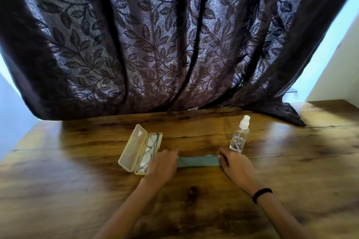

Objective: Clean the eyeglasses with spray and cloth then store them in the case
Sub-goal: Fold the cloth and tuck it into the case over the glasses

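Left hand [163, 165] and right hand [233, 163] each grip one end of the cloth [198, 161] with curled fingers, flat on the table [77, 180]. Eyeglasses [150, 147] lie in the open case [132, 147] just left. Spray bottle [239, 137] stands upright, far right.

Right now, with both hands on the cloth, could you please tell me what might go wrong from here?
1. The spray bottle stands upright close beside the right hand; lifting the cloth could tip it over.
2. The open case, with the eyeglasses inside, lies right by the left hand; a careless sweep might shove it or press on the lenses.
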`<state>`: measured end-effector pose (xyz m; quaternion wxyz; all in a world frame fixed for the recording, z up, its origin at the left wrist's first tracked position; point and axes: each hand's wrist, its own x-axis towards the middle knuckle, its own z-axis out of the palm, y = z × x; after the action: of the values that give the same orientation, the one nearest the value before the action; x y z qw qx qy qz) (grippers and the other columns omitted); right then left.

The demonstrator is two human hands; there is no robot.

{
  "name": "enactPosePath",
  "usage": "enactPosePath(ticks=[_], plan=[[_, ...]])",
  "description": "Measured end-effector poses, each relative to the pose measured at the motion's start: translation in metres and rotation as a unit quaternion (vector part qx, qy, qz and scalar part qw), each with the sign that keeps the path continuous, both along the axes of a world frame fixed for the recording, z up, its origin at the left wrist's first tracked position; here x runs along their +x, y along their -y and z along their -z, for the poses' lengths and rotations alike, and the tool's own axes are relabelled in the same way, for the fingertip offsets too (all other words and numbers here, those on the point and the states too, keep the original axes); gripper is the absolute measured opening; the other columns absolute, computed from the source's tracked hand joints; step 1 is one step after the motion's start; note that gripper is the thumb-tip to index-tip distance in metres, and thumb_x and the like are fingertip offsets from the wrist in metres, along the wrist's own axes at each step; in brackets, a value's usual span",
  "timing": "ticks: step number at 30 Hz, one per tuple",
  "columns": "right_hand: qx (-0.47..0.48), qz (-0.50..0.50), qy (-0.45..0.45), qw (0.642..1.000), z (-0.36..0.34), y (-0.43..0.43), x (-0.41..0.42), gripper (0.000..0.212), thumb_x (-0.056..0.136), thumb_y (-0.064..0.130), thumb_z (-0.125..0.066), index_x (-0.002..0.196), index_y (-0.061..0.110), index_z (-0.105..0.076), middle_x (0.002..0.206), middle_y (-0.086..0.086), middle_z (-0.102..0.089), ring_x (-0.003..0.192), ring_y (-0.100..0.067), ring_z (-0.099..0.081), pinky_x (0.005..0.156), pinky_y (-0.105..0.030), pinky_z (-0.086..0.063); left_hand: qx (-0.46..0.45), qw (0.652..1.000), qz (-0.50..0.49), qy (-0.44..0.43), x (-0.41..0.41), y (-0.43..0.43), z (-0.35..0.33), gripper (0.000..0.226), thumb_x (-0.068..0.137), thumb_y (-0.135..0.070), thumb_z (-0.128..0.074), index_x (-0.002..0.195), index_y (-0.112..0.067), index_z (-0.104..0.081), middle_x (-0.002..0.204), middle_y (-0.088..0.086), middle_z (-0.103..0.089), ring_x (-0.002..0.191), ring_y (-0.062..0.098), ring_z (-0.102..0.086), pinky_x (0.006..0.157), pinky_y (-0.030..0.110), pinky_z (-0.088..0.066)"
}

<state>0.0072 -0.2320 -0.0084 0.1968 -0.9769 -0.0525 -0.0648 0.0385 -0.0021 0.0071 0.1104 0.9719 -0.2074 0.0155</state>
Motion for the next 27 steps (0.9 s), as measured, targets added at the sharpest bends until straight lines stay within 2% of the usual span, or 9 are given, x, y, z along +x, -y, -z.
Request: enactPosePath(ticks=[2,8,13,16,21,24,27], plan=[[-0.012,0.005,-0.002,1.000,-0.002,-0.002,0.003,0.010,0.094,0.020,-0.044,0.095,0.020,-0.054,0.082,0.002,-0.064,0.065,-0.013,-0.059,0.056,-0.023,-0.047,-0.002,1.000,-0.002,-0.004,0.003,0.001,0.000,0.018,0.096,-0.024,-0.040,0.109,-0.015,-0.048,0.094,0.006,-0.065,0.081,0.018,-0.062,0.068,0.029,-0.051],[-0.074,0.014,0.016,0.997,-0.005,-0.007,0.014,0.011,0.093,0.019,-0.045,0.100,0.018,-0.053,0.091,-0.002,-0.068,0.078,-0.022,-0.066,0.054,-0.024,-0.038,-0.009,1.000,-0.023,0.006,0.008,-0.001,0.002,0.019,0.095,-0.022,-0.041,0.109,-0.014,-0.050,0.095,0.007,-0.065,0.083,0.019,-0.062,0.070,0.030,-0.052],[-0.080,0.021,0.026,0.996,-0.006,-0.009,0.015,0.018,0.092,0.018,-0.048,0.108,0.018,-0.053,0.099,-0.002,-0.067,0.083,-0.021,-0.066,0.059,-0.027,-0.048,-0.011,0.999,-0.036,0.009,0.009,-0.005,0.000,0.018,0.095,-0.020,-0.041,0.106,-0.013,-0.053,0.095,0.008,-0.066,0.084,0.020,-0.062,0.070,0.031,-0.052],[-0.071,0.026,0.035,0.997,-0.007,-0.009,0.010,0.017,0.091,0.019,-0.049,0.107,0.018,-0.055,0.105,-0.002,-0.065,0.089,-0.021,-0.064,0.063,-0.029,-0.051,-0.020,0.999,-0.038,0.033,0.002,-0.003,-0.004,0.019,0.095,-0.024,-0.041,0.109,-0.015,-0.051,0.103,0.006,-0.063,0.087,0.018,-0.061,0.072,0.030,-0.053],[-0.084,0.035,0.048,0.995,-0.006,-0.011,0.001,0.024,0.086,0.016,-0.059,0.109,0.020,-0.055,0.115,0.002,-0.058,0.092,-0.018,-0.063,0.064,-0.028,-0.055,-0.049,0.996,0.042,0.057,-0.029,0.020,0.005,0.029,0.095,-0.026,-0.038,0.123,-0.021,-0.042,0.127,-0.001,-0.049,0.114,0.014,-0.046,0.088,0.029,-0.048],[-0.062,0.020,0.028,0.998,-0.003,-0.009,-0.002,0.020,0.090,0.021,-0.052,0.110,0.023,-0.057,0.114,0.003,-0.061,0.092,-0.016,-0.063,0.072,-0.029,-0.056,-0.031,0.997,0.075,0.015,-0.041,0.033,0.016,0.037,0.095,-0.036,-0.036,0.130,-0.023,-0.033,0.139,-0.001,-0.036,0.128,0.015,-0.030,0.102,0.040,-0.037],[-0.046,0.027,0.018,0.998,-0.001,-0.007,-0.002,0.019,0.093,0.028,-0.047,0.108,0.022,-0.056,0.110,0.003,-0.062,0.091,-0.015,-0.062,0.071,-0.027,-0.054,-0.006,0.997,0.078,-0.006,-0.046,0.040,0.025,0.049,0.094,-0.044,-0.033,0.137,-0.022,-0.025,0.147,0.001,-0.025,0.135,0.017,-0.018,0.109,0.041,-0.024]])
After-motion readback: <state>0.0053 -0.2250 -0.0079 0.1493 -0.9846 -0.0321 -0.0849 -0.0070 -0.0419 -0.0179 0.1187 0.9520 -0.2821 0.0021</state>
